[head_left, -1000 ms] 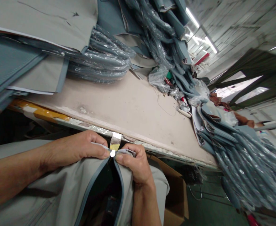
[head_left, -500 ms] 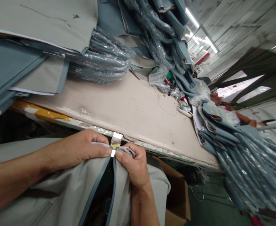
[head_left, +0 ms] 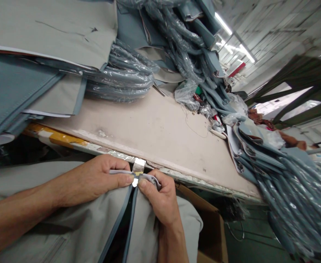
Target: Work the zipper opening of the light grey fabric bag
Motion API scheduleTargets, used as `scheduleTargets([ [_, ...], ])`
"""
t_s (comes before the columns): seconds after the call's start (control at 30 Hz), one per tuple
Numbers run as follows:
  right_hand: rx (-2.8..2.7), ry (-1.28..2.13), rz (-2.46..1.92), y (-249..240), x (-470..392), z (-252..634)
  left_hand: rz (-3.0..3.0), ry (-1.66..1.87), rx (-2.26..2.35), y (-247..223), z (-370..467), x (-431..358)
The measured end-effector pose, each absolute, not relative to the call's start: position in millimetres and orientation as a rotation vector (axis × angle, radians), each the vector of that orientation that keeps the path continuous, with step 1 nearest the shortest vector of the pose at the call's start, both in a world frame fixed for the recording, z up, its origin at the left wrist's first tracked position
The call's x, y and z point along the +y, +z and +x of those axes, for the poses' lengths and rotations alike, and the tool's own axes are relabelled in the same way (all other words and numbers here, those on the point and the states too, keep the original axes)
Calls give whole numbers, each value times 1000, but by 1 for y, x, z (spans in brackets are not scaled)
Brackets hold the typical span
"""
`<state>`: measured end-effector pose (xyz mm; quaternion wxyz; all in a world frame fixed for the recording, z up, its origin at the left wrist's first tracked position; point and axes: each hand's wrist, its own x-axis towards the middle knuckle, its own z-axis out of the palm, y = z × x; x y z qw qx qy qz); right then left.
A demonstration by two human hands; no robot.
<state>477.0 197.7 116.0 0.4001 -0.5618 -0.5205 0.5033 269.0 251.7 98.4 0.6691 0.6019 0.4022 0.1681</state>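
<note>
A large grey piece of fabric (head_left: 92, 223) with blue-edged slit hangs below the table's front edge. My left hand (head_left: 105, 175) pinches its upper edge on the left of the slit, thumb on top. On the other side my right hand (head_left: 160, 193) grips the matching edge, where a light layer folds over. Between the two thumbs the edges come close together at a shiny metal clip (head_left: 139, 166) fixed to the table edge. What lies under my fingers is hidden.
The table (head_left: 155, 128) has a worn edge. Grey-blue pieces with plastic-wrapped tubes (head_left: 122, 80) are stacked at left. More wrapped tubes (head_left: 294, 193) hang off the right end. Plastic scraps (head_left: 188, 95) lie at the back. A cardboard box (head_left: 209, 233) stands below.
The whole view has shifted slightly, so things appear a little lower and further right. Both hands keep their pinch on the fabric edges beside the clip.
</note>
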Motion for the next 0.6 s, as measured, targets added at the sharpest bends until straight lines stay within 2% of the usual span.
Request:
scheduleTargets([
  [0.43,-1340,1348,-1474,115,196,490,1278,390,872,93,268,252],
  [0.6,-1394,1154,-1448,116,187,473,1700,500,1021,147,276,244],
])
